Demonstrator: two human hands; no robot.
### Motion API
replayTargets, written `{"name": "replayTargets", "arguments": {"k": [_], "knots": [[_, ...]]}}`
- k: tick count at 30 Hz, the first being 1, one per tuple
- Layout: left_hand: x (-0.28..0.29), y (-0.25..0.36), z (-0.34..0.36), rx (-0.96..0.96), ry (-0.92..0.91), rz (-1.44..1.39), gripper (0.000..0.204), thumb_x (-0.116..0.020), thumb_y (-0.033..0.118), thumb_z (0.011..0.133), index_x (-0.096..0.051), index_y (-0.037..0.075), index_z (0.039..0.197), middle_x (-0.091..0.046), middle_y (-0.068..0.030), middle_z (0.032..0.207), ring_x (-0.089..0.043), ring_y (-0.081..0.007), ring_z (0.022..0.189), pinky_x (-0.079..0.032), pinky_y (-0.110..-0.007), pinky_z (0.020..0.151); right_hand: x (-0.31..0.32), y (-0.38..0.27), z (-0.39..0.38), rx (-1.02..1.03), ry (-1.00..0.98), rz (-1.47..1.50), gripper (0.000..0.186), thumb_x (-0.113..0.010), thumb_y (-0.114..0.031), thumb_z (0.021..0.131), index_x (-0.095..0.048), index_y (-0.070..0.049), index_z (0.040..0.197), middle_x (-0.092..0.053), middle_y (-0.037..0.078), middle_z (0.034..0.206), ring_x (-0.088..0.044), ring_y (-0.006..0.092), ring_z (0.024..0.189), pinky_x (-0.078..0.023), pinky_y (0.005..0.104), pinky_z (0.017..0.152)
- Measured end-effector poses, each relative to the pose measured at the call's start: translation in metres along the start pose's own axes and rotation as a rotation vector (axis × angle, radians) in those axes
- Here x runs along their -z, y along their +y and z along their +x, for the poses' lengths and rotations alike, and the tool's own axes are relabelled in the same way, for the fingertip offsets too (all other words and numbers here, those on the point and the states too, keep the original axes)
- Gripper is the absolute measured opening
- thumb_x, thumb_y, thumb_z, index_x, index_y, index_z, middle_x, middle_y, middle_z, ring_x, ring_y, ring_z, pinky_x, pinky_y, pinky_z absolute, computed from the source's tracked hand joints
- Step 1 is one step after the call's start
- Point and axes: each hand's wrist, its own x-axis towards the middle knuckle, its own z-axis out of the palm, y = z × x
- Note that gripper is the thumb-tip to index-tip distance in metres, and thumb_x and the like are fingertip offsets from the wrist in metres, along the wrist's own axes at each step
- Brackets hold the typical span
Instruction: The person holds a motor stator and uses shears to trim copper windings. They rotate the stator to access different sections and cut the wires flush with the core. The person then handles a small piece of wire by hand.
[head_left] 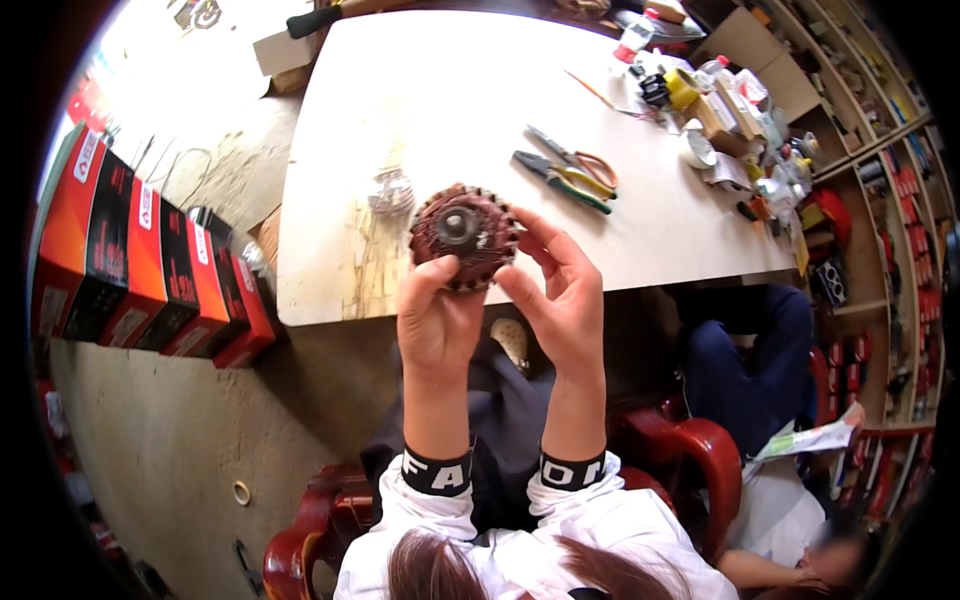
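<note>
Two hands are clamped on a round, reddish-brown toothed motor part (464, 236), which is held up above the near edge of the pale counter (420, 110): the left hand (437, 318) is closed on its lower left rim, the right hand (562, 300) on its right side. Farther back on the counter, pliers (558, 180) and scissors (578, 160) are laid side by side, well apart from the part.

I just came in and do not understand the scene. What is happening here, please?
A seated person holds a round, toothed, reddish-brown motor part up with both hands: left hand, right hand. It is raised above the edge of a white table. Pliers and scissors lie untouched on the table. Red and black boxes stand on the floor at left.
</note>
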Motion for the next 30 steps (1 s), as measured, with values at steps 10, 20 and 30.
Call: {"name": "replayTargets", "arguments": {"k": [10, 20, 30], "knots": [[0.005, 0.008, 0.007, -0.112, 0.009, -0.12, 0.054, -0.057, -0.003, 0.081, -0.046, -0.005, 0.134, -0.059, -0.0151, 0.123, -0.059, -0.0276, 0.116, -0.048, -0.044, 0.102, 0.139, 0.128, 0.102, 0.217, 0.195, -1.157, 0.033, -0.078, -0.019, 0.078, -0.068, -0.002, 0.104, -0.067, 0.015, 0.113, -0.058, 0.0337, 0.105, -0.045, 0.0412, 0.095], [-0.008, 0.033, 0.002, -0.178, -0.001, -0.105, 0.068, -0.062, -0.003, 0.081, -0.035, -0.003, 0.143, -0.053, -0.014, 0.13, -0.055, -0.0254, 0.119, -0.047, -0.042, 0.105, 0.158, 0.151, 0.127, 0.125, -0.136, -1.283, 0.031, -0.077, -0.022, 0.08, -0.059, -0.005, 0.098, -0.063, 0.012, 0.107, -0.056, 0.0311, 0.105, -0.047, 0.0408, 0.09], [-0.005, 0.044, 0.001, -0.209, -0.001, -0.07, 0.071, -0.056, -0.002, 0.077, -0.034, 0.001, 0.144, -0.043, -0.0146, 0.144, -0.048, -0.0285, 0.129, -0.043, -0.047, 0.109, 0.164, 0.163, 0.126, 0.375, -0.281, -1.45, 0.021, -0.067, -0.015, 0.089, -0.056, 0.001, 0.099, -0.056, 0.018, 0.117, -0.05, 0.0377, 0.11, -0.042, 0.0448, 0.097]]}}
